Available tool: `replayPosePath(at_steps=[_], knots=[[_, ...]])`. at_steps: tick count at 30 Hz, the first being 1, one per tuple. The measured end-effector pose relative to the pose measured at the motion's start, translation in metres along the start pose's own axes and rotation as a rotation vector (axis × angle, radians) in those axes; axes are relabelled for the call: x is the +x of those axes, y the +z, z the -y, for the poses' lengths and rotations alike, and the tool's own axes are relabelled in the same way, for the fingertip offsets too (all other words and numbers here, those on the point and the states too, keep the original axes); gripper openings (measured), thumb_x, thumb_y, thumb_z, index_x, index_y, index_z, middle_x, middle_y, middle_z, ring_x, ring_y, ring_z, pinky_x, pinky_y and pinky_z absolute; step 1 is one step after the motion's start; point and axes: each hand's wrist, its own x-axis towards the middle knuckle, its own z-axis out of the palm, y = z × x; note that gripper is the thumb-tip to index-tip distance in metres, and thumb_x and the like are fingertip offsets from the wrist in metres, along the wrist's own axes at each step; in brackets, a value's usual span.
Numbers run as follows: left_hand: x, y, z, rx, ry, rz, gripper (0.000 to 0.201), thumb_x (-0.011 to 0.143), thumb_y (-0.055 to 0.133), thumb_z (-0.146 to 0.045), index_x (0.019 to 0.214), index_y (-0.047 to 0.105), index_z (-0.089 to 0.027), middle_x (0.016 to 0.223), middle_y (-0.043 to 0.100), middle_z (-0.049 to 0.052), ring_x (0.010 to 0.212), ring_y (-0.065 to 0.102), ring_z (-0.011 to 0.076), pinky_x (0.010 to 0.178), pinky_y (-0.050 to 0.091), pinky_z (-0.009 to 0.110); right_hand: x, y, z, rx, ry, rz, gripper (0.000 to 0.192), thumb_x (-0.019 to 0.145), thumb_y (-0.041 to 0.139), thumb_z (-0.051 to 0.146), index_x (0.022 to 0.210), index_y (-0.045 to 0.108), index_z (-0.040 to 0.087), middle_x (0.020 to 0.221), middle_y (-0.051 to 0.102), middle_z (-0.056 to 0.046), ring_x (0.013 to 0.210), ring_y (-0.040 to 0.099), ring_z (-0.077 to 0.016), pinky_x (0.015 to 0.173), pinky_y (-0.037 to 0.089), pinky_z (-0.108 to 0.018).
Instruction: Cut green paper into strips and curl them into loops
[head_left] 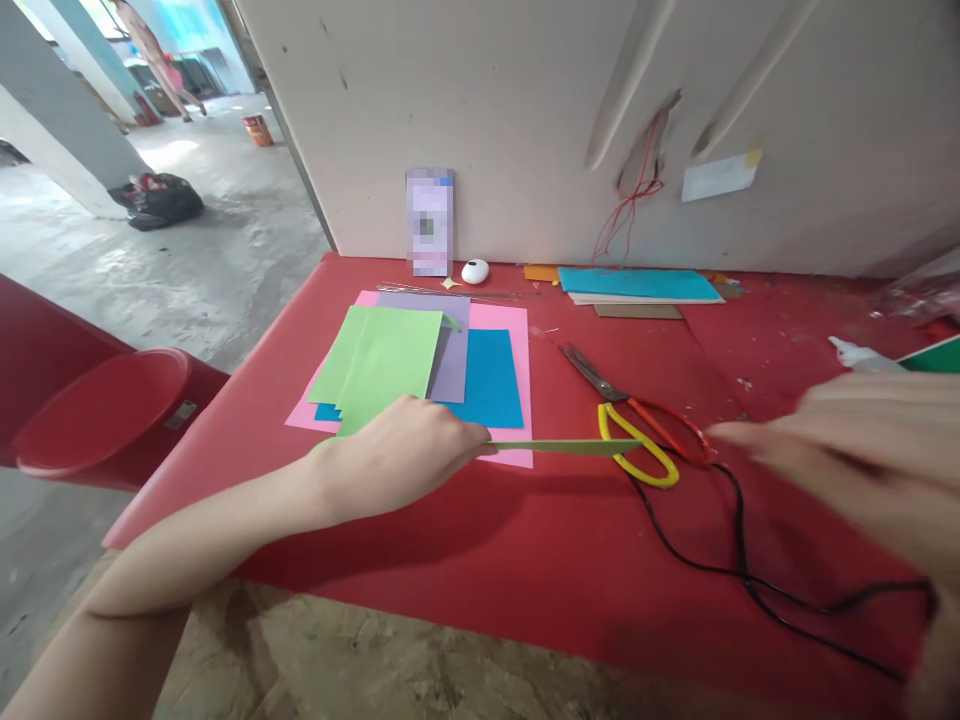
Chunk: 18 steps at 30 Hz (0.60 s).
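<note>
- On the tabletop (450,540), I locate the paper sheets (397,350) left of the scissors (615,393).
- Behind the sheets, I locate the smartphone (430,200), upright against the panel (510,110).
- I read the cable (742,570) before the scissors, the stacked strips (637,284) behind them.

Daylight is strongest far beyond the left grip (409,450), to its left, where the background bleaches almost white and pale glare lies on the floor (247,205). On the near side of that grip, a soft-edged shadow dulls the desk (570,570); the surface grows dimmer below the right grip (855,470). Motion blur smears the right grip, while the paper sheets (491,375) just beyond the left one look fairly crisp. The phone (430,222) farther back is pixelated. Wide-angle stretching warps the outer edges, and the distant person (154,60) appears soft.
</note>
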Motion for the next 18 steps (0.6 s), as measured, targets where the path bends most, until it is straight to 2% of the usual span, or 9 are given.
replayPosePath(at_steps=[1, 2, 3, 4, 6, 9, 13, 16, 18], knots=[[0.002, 0.004, -0.001, -0.013, 0.019, -0.001, 0.026, 0.088, 0.038, -0.009, 0.070, 0.054, -0.016, 0.048, 0.042, -0.005, 0.038, 0.028, 0.0084, 0.042, 0.015, 0.024, 0.007, 0.005, 0.014, 0.024, -0.091, -0.041, 0.010, 0.081, 0.062, 0.022, 0.072, 0.062, 0.023, 0.064, 0.067, 0.000, 0.063, 0.062, -0.0150, 0.060, 0.044, -0.029], [0.003, 0.007, -0.003, -0.024, 0.045, -0.002, 0.025, 0.088, 0.038, -0.008, 0.071, 0.055, -0.016, 0.049, 0.043, -0.004, 0.038, 0.030, 0.0086, 0.042, 0.016, 0.024, 0.013, 0.011, 0.029, 0.006, -0.165, -0.018, 0.010, 0.084, 0.059, 0.016, 0.092, 0.064, 0.017, 0.084, 0.072, -0.005, 0.074, 0.064, -0.0155, 0.065, 0.046, -0.028], [0.005, 0.011, -0.005, -0.029, 0.068, -0.005, 0.025, 0.088, 0.038, -0.008, 0.072, 0.055, -0.015, 0.049, 0.045, -0.004, 0.039, 0.031, 0.0088, 0.042, 0.017, 0.025, 0.018, 0.019, 0.045, 0.007, -0.199, 0.031, 0.018, 0.087, 0.054, 0.015, 0.102, 0.061, 0.011, 0.096, 0.071, -0.009, 0.079, 0.065, -0.0153, 0.064, 0.046, -0.027], [0.006, 0.014, -0.008, -0.033, 0.089, -0.014, 0.024, 0.088, 0.039, -0.008, 0.072, 0.056, -0.015, 0.051, 0.047, -0.004, 0.040, 0.034, 0.0090, 0.042, 0.019, 0.025, 0.022, 0.027, 0.060, 0.047, -0.218, 0.053, 0.018, 0.089, 0.048, 0.015, 0.099, 0.062, 0.009, 0.095, 0.071, -0.010, 0.078, 0.065, -0.0155, 0.062, 0.046, -0.027], [0.007, 0.020, -0.014, -0.040, 0.131, -0.060, 0.023, 0.089, 0.039, -0.010, 0.074, 0.057, -0.013, 0.054, 0.051, -0.002, 0.043, 0.038, 0.0094, 0.042, 0.023, 0.025, 0.025, 0.040, 0.083, 0.076, -0.203, 0.043, 0.025, 0.087, 0.042, 0.006, 0.081, 0.065, 0.012, 0.070, 0.070, -0.004, 0.059, 0.061, -0.0134, 0.051, 0.042, -0.027], [0.007, 0.023, -0.019, -0.026, 0.181, -0.116, 0.027, 0.091, 0.034, -0.012, 0.079, 0.058, -0.013, 0.057, 0.055, -0.001, 0.047, 0.045, 0.0105, 0.044, 0.027, 0.025, 0.023, 0.049, 0.094, 0.087, -0.175, 0.054, 0.034, 0.081, 0.039, -0.003, 0.067, 0.065, 0.013, 0.050, 0.060, 0.000, 0.044, 0.053, -0.0122, 0.042, 0.034, -0.027], [0.004, 0.018, -0.005, 0.047, 0.126, -0.065, 0.026, 0.089, 0.036, -0.010, 0.084, 0.061, -0.015, 0.054, 0.057, -0.001, 0.045, 0.049, 0.0103, 0.043, 0.027, 0.023, 0.022, 0.036, 0.062, 0.131, -0.176, 0.110, 0.039, 0.086, 0.037, 0.004, 0.063, 0.066, 0.014, 0.056, 0.067, -0.003, 0.047, 0.060, -0.0134, 0.043, 0.038, -0.027], [0.003, 0.010, 0.021, 0.118, -0.035, -0.042, 0.026, 0.087, 0.039, -0.010, 0.083, 0.064, -0.018, 0.051, 0.056, -0.002, 0.042, 0.049, 0.0092, 0.043, 0.027, 0.021, 0.019, 0.020, 0.017, 0.052, -0.180, 0.094, 0.047, 0.095, 0.032, 0.020, 0.066, 0.068, 0.019, 0.063, 0.072, -0.003, 0.050, 0.064, -0.0139, 0.042, 0.039, -0.027], [0.004, 0.005, 0.038, 0.154, -0.153, -0.067, 0.027, 0.087, 0.040, -0.012, 0.080, 0.065, -0.018, 0.049, 0.055, -0.002, 0.043, 0.050, 0.0097, 0.044, 0.029, 0.020, 0.014, 0.012, -0.011, -0.076, -0.109, 0.085, 0.050, 0.096, 0.031, 0.031, 0.065, 0.069, 0.022, 0.063, 0.072, -0.004, 0.051, 0.065, -0.0163, 0.041, 0.039, -0.028]])
